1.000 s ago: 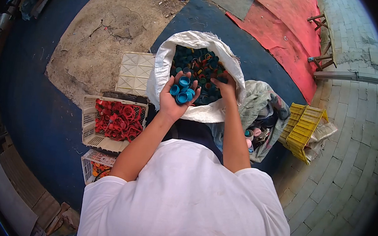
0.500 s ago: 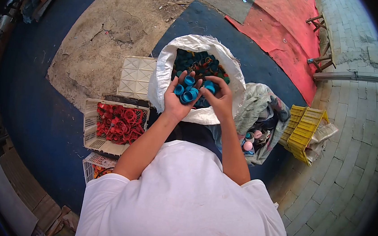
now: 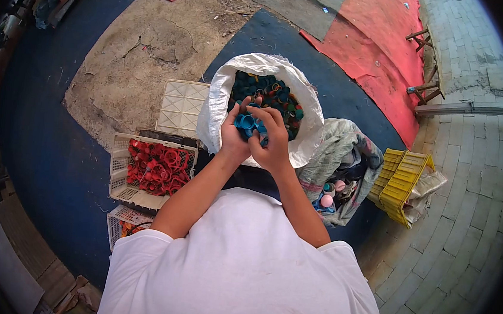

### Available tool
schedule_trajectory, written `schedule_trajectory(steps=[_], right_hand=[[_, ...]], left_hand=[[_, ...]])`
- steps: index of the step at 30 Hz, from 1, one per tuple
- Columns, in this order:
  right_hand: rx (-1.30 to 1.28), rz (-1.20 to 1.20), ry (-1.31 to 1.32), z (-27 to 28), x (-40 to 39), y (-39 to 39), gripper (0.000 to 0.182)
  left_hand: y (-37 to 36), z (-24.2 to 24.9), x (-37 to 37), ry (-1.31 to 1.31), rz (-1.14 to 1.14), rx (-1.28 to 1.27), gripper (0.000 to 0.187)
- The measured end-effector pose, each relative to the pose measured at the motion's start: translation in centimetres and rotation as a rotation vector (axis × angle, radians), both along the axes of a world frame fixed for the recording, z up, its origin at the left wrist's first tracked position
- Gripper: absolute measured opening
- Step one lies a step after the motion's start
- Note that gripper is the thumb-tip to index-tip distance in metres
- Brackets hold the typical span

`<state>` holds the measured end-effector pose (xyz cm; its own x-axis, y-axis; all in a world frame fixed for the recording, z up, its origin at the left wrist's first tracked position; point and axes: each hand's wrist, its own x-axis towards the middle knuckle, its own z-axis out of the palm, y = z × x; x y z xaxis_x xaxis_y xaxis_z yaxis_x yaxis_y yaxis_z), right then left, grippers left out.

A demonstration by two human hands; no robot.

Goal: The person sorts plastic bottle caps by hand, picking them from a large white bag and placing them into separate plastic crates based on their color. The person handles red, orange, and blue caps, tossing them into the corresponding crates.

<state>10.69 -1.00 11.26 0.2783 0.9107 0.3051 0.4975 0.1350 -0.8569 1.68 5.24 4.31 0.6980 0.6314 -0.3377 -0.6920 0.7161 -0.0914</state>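
Left of the grip and nearer the body, a small white lattice crate (image 3: 115,227) holds orange pieces (image 3: 128,228). Just beyond it, a larger off-white crate (image 3: 118,172) of perforated plastic is heaped with glossy red pieces (image 3: 158,168), many of them ring-shaped. Further forward, near the grip's left, lies a flat cream panel (image 3: 182,108) with a moulded grid of diagonal ribs.

At the grip itself, the left hand (image 3: 233,134) is cupped, palm up, its fingers curled around smooth, round blue caps (image 3: 245,122). Beneath and around both hands stands a white woven sack (image 3: 218,97), its rim rolled and crinkled, filled with dark teal, green and orange caps (image 3: 258,86). The right hand (image 3: 274,137) arches over the blue caps with bent fingers; whether it pinches one cannot be told.

Right of the grip slumps a creased grey-green sack (image 3: 338,139), open on rounded pink pieces (image 3: 326,200) and dark cloth. Well further right are ribbed yellow plastic crates (image 3: 402,182), with crumpled pale sacking (image 3: 427,191) against them.
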Motion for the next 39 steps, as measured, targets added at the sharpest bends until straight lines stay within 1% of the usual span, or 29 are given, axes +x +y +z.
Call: schedule_trajectory(steps=[1, 3, 7, 10, 13, 14, 18, 21, 22, 25, 26, 28, 31, 32, 35, 36, 37, 38, 39], right_hand=[[0.011, -0.003, 0.013, -0.1, -0.1, 0.0, 0.064], [0.068, -0.007, -0.074, 0.2, -0.2, 0.4, 0.065], [0.145, -0.054, -0.144, -0.4, 0.3, 0.6, 0.067], [0.194, -0.157, -0.132, -1.7, 0.8, 0.6, 0.06], [0.22, -0.229, 0.014, -3.6, 0.7, 0.9, 0.057], [0.241, -0.234, 0.141, -4.1, 0.6, 1.0, 0.054], [0.318, -0.213, 0.706, -4.0, 0.3, 1.7, 0.056], [0.35, -0.173, 1.133, -3.9, 0.4, 2.1, 0.058], [0.366, -0.146, 1.098, -4.2, 0.6, 2.2, 0.058], [0.362, -0.167, 1.152, -4.0, 0.9, 2.4, 0.056], [0.373, -0.162, 1.26, -3.9, 0.8, 2.4, 0.052], [0.324, -0.179, 1.291, -3.0, 0.6, 2.4, 0.05], [0.261, -0.173, 1.344, -2.2, 0.2, 2.6, 0.05], [0.259, -0.151, 1.338, -2.4, 0.1, 2.6, 0.05], [0.181, -0.12, 1.258, -1.8, -0.8, 2.5, 0.05], [0.152, -0.116, 1.236, -0.6, -1.4, 2.2, 0.048], [0.106, -0.111, 1.152, -0.5, -1.8, 2.2, 0.044], [0.094, -0.068, 1.142, -1.0, -2.1, 2.3, 0.043], [0.081, -0.033, 1.131, -1.4, -2.4, 2.2, 0.043]], left_hand=[[-0.1, 0.0, 0.1, -0.022, 0.004, 0.016, 0.035], [-0.2, 0.1, 0.3, -0.067, 0.009, 0.053, 0.036], [-0.2, 0.8, 0.4, -0.107, -0.004, 0.016, 0.037], [-0.3, 1.3, 0.7, -0.039, -0.006, -0.007, 0.038], [-0.4, 2.2, 1.2, -0.067, 0.006, -0.002, 0.039], [-0.3, 1.9, 1.4, -0.058, 0.02, -0.011, 0.04], [-0.1, 4.4, 1.9, -0.139, 0.032, 0.059, 0.042], [-0.1, 5.1, 2.2, -0.086, 0.065, 0.126, 0.041], [-0.1, 5.3, 2.3, -0.07, 0.076, 0.137, 0.041], [-0.1, 5.5, 2.6, 0.014, 0.112, 0.172, 0.041], [-0.1, 5.3, 2.7, 0.066, 0.127, 0.182, 0.041], [-0.2, 5.5, 2.5, 0.153, 0.156, 0.189, 0.043], [-0.2, 4.3, 2.1, 0.097, 0.196, 0.208, 0.045], [-0.1, 3.7, 2.1, 0.073, 0.217, 0.216, 0.046], [-0.5, 3.0, 1.9, 0.135, 0.296, 0.227, 0.043], [-0.8, 3.5, 1.5, 0.155, 0.322, 0.211, 0.041], [-1.1, 3.9, 1.1, 0.174, 0.347, 0.194, 0.04], [-1.3, 3.6, 0.5, 0.142, 0.372, 0.201, 0.038], [-1.8, 4.6, -0.2, 0.153, 0.4, 0.203, 0.04]])
